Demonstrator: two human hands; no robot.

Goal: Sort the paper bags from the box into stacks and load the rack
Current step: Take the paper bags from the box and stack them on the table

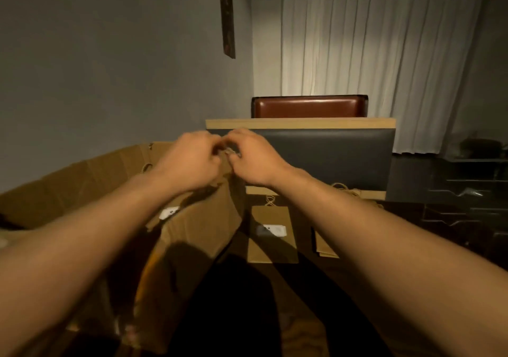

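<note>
While both hands are up in front of me, I have the left hand [189,158] and the right hand [254,158] drawn close together, fingertips curled and nearly touching, pinching at the top of a brown paper bag [198,233] that hangs below them — whether it is the handle cord or the bag's top edge between my fingers, I cannot tell, as the knuckles hide it. The bag's white label [168,213] shows just under my left wrist. Below my right forearm, two stacks of flat bags [270,235] lie on the dark table [406,175]. Out to the left of my left hand sits the open cardboard box [82,180], flaps up. Well off to the right is a dark tiered rack [467,191], dim and hard to read. I judge this bag is being squared up for sorting. To do it well, I should keep the pinch light and even so the paper does not crease, flatten it fully, then match it to the right stack — label up, edges flush.
</note>
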